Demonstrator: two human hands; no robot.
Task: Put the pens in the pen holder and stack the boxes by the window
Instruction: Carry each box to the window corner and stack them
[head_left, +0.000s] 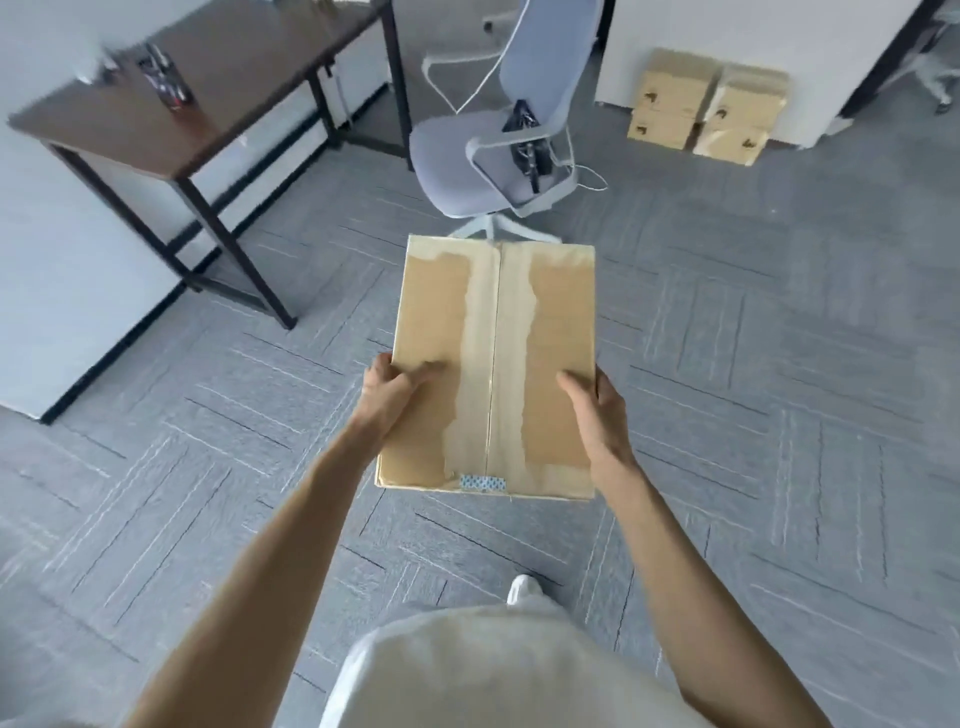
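Head view looks down on a cardboard box (493, 364) carried above the grey carpet (779, 415), both hands gripping it: the left hand (392, 389) on its left edge, the right hand (597, 410) on its right edge, thumbs lying on top. Four more boxes (701, 109) sit stacked against a white wall behind an office chair (483, 150). Pens (163, 78) lie blurred on the dark worktop (234, 78) at far left.
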